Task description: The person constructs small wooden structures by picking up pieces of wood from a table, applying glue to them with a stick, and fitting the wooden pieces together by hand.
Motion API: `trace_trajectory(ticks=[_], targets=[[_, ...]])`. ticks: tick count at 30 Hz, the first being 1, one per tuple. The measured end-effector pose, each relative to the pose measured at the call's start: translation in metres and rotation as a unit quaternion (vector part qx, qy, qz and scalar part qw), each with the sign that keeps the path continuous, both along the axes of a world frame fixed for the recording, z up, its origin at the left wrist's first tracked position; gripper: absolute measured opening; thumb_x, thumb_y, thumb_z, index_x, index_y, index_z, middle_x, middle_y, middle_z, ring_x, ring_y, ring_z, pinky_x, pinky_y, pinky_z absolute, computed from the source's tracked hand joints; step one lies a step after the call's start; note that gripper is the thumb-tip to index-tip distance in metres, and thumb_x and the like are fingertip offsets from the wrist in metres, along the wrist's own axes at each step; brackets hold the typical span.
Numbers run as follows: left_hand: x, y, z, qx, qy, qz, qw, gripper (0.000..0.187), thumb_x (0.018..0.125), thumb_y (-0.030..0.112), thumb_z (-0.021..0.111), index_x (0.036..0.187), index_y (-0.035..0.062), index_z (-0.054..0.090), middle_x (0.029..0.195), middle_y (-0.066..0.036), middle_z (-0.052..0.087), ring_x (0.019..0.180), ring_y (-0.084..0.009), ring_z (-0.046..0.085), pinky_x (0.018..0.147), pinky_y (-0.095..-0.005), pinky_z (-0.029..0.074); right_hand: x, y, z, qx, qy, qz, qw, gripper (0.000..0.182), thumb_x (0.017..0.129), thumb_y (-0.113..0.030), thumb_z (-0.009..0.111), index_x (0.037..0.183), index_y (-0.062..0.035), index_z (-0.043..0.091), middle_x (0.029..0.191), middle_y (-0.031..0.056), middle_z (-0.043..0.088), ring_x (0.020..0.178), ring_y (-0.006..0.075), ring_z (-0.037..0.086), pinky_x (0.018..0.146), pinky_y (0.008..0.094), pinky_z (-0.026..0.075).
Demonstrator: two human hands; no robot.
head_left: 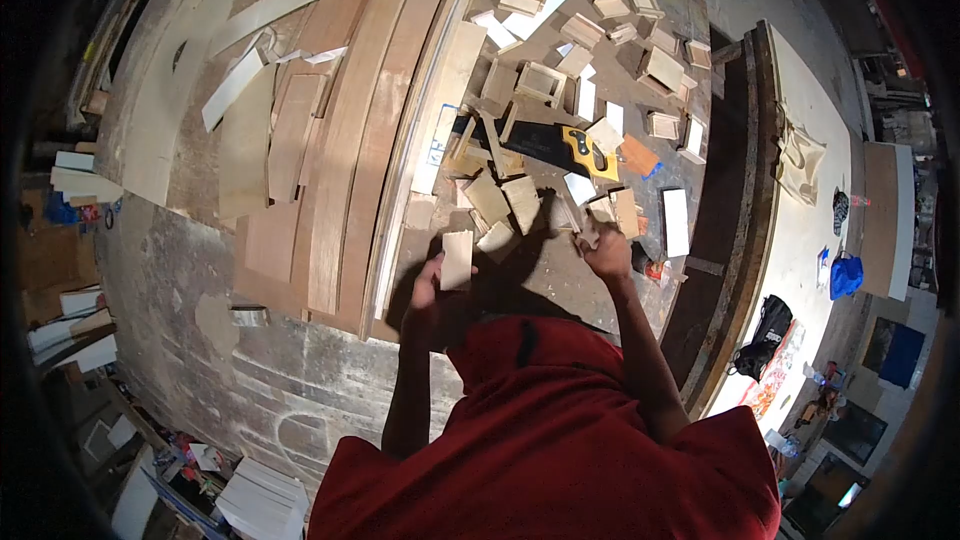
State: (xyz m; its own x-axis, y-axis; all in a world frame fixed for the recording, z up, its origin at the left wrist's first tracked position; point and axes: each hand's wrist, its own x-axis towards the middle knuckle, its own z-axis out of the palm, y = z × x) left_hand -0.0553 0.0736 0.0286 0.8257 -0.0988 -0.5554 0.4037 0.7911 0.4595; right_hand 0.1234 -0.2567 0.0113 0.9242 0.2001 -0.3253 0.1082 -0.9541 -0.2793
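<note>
My left hand (427,286) grips a small flat-faced wooden piece (457,259) upright, thumb on one side and fingertips showing on the other. My right hand (608,254) reaches down to the table with its fingers drawn together at a small wooden strip (571,218); what lies between the fingertips is partly hidden. Beyond my hands a handsaw (590,152) with a yellow and black handle lies among wood offcuts. Small wooden blocks (488,198) stand close to my left hand, and a white rectangular piece (676,223) lies right of my right hand.
Long boards (360,140) are stacked on the left of the table. Small open wooden boxes (541,84) lie scattered across the far side. On the right, past a dark gap, a pale bench (800,230) holds a black pouch (765,338) and a cloth bag (800,160).
</note>
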Motion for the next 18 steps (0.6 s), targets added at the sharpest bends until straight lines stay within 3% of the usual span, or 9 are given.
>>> trace_trajectory(ticks=[1,3,4,5,7,8,11,15,18], targets=[[0.003,0.0,0.0,0.05,0.067,-0.007,0.996,0.047,0.098,0.041,0.049,0.12,0.0022,0.065,0.107,-0.01,0.073,0.087,-0.0175,0.068,0.078,-0.0319,0.055,-0.003,0.01,0.006,0.0,-0.001,0.0,1.0,0.047,0.078,-0.025,0.081,0.118,-0.0036,0.067,0.102,0.0193,0.07,0.087,0.0321,0.071,0.078,0.0419,0.057],[0.014,0.007,-0.009,0.104,0.122,-0.01,0.987,0.045,0.098,0.039,0.052,0.119,0.002,0.065,0.106,-0.01,0.073,0.088,-0.0174,0.068,0.077,-0.0319,0.055,-0.001,0.034,0.015,0.044,-0.171,0.068,0.982,0.056,0.081,-0.031,0.079,0.127,-0.0045,0.06,0.123,0.0258,0.062,0.11,0.0406,0.063,0.09,0.0465,0.054],[0.015,0.011,-0.018,0.145,0.093,-0.018,0.985,0.044,0.099,0.038,0.052,0.122,0.0027,0.064,0.105,-0.01,0.073,0.087,-0.0171,0.068,0.076,-0.0315,0.055,0.002,0.045,0.004,0.078,-0.074,0.065,0.992,0.065,0.081,-0.033,0.079,0.135,-0.0056,0.053,0.133,0.0239,0.055,0.12,0.0395,0.057,0.096,0.0465,0.05],[0.013,0.014,-0.026,0.166,0.085,-0.013,0.982,0.042,0.1,0.037,0.053,0.124,0.0037,0.063,0.105,-0.01,0.073,0.087,-0.0172,0.068,0.075,-0.0313,0.055,0.001,0.061,-0.01,0.142,-0.109,0.124,0.976,0.051,0.081,-0.022,0.079,0.126,-0.0066,0.062,0.121,0.02,0.063,0.11,0.0374,0.062,0.093,0.0437,0.051],[0.013,0.021,-0.033,0.186,0.078,-0.007,0.979,0.04,0.101,0.035,0.053,0.126,0.0047,0.063,0.104,-0.01,0.073,0.086,-0.0172,0.068,0.074,-0.0312,0.054,-0.002,0.102,-0.01,0.178,0.048,0.158,0.97,0.044,0.082,-0.017,0.077,0.122,-0.008,0.064,0.116,0.0172,0.065,0.107,0.0339,0.064,0.091,0.0409,0.053],[0.014,0.026,-0.035,0.197,0.089,-0.011,0.976,0.041,0.1,0.035,0.053,0.126,0.0044,0.062,0.104,-0.01,0.074,0.087,-0.0177,0.068,0.075,-0.0316,0.054,-0.005,0.122,-0.007,0.303,0.03,0.198,0.932,0.042,0.083,-0.018,0.076,0.122,-0.0076,0.063,0.116,0.0159,0.064,0.109,0.0324,0.063,0.093,0.0403,0.052],[0.003,0.035,-0.046,0.208,0.095,0.001,0.974,0.042,0.099,0.035,0.054,0.125,0.0041,0.062,0.103,-0.01,0.073,0.087,-0.0182,0.068,0.077,-0.0322,0.054,-0.019,0.161,-0.029,0.261,-0.07,0.361,0.893,0.05,0.081,-0.024,0.075,0.127,-0.0083,0.061,0.128,0.0126,0.059,0.124,0.0314,0.054,0.098,0.0422,0.051],[-0.007,0.029,-0.017,0.208,0.137,0.042,0.968,0.043,0.097,0.038,0.056,0.123,0.0047,0.063,0.103,-0.008,0.071,0.088,-0.0179,0.068,0.078,-0.0335,0.054,-0.017,0.177,-0.027,0.184,-0.023,0.347,0.919,0.05,0.081,-0.027,0.073,0.127,-0.0087,0.063,0.136,0.0113,0.055,0.128,0.034,0.05,0.098,0.0439,0.051],[-0.022,0.029,-0.027,0.236,0.119,0.052,0.963,0.043,0.096,0.039,0.056,0.124,0.006,0.063,0.105,-0.007,0.07,0.091,-0.0174,0.068,0.08,-0.0341,0.055,-0.015,0.174,-0.046,0.096,-0.169,0.319,0.927,0.048,0.084,-0.032,0.069,0.126,-0.0088,0.062,0.137,0.0122,0.052,0.126,0.0373,0.05,0.099,0.0486,0.048]])
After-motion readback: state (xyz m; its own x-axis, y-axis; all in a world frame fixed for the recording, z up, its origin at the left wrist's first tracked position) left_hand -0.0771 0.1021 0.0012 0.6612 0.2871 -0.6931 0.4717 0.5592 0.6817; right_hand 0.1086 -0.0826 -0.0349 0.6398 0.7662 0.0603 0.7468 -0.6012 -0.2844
